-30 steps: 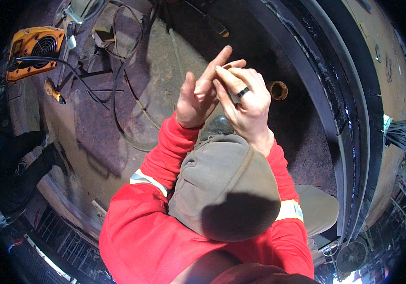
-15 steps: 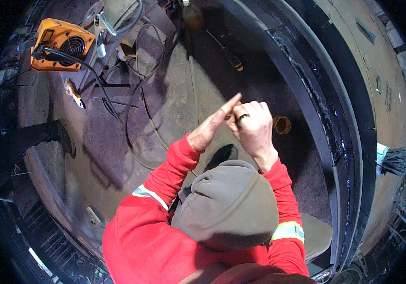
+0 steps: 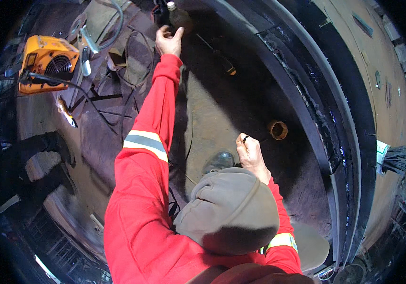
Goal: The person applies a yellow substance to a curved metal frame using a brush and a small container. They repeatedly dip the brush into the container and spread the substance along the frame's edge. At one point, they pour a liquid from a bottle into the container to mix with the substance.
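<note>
My left hand (image 3: 169, 42) reaches far forward, its thumb apart from the half-curled fingers, and I see nothing between them. Just beyond it stand a bottle (image 3: 180, 18) with a white cap, partly in shadow, and a dark object (image 3: 158, 15) too dim to name. Nearer to me, my right hand (image 3: 250, 154), with a dark ring on one finger, is closed in a fist. Whatever may be inside that fist is hidden. A brownish ring-shaped piece (image 3: 277, 129) lies to its right. Ahead of it, a screwdriver-like tool (image 3: 225, 64) with an orange-tipped handle rests in shadow.
An orange machine (image 3: 49, 64) with a fan grille and black cable stands at the far left, near a clamp (image 3: 87, 40) and a brush (image 3: 65, 112). A curved dark metal wall (image 3: 307, 85) bounds the right side. Another person's dark-clothed legs (image 3: 32, 156) show at the left.
My hands were together in front of me. The left has stretched forward to beside the bottle, while the right has drawn back and closed into a fist. More of the other person's legs shows.
</note>
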`<action>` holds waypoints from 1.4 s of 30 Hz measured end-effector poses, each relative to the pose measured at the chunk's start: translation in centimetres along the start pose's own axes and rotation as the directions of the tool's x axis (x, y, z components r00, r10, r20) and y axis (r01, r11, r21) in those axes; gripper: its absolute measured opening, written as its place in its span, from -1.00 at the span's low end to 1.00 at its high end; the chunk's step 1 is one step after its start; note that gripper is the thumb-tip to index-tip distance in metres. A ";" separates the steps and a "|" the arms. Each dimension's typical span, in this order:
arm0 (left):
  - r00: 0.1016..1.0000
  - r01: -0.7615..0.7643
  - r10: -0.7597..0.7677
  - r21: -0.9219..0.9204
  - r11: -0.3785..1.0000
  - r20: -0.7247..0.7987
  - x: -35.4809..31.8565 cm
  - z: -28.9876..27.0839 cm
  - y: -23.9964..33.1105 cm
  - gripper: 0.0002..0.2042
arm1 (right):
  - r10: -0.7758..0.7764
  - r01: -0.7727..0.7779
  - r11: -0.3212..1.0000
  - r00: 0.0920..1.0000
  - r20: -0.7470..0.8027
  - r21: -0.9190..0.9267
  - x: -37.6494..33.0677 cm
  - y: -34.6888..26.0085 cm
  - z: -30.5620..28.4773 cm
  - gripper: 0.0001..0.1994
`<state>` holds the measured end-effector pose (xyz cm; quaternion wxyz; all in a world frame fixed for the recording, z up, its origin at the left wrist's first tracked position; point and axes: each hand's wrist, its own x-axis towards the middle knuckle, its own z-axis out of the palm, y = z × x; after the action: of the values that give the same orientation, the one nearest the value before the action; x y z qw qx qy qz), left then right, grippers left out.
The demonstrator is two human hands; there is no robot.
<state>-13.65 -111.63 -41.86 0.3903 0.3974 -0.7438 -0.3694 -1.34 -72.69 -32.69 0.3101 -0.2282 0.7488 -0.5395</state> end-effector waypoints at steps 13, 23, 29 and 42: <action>0.929 -0.369 0.368 -0.072 0.927 -0.017 5.2 4.1 -4.3 -0.36 | -0.042 0.042 0.999 0.999 -0.012 0.000 -1.9 1.7 -1.3 -0.92; 0.834 0.190 0.197 -0.604 0.774 0.515 -9.9 -13.7 6.3 -0.48 | 0.162 -0.396 0.912 0.581 -0.798 -0.103 -7.8 11.6 -1.4 -0.44; 0.759 0.588 -0.073 -0.632 0.505 0.647 -17.1 -17.6 3.2 -0.44 | -0.008 -0.457 0.810 0.618 -0.786 -0.368 -4.3 14.3 -3.4 -0.20; 0.249 0.962 -0.048 -0.241 0.127 0.967 -27.4 -16.9 6.7 -0.25 | -0.080 -0.340 0.840 0.694 -0.716 -0.424 -2.4 15.7 -5.1 -0.34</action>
<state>9.45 -88.83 -36.83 -0.0492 0.1865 -0.2677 -0.9440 -3.39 -62.67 -45.92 -0.0378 -0.0225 0.9415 -0.3341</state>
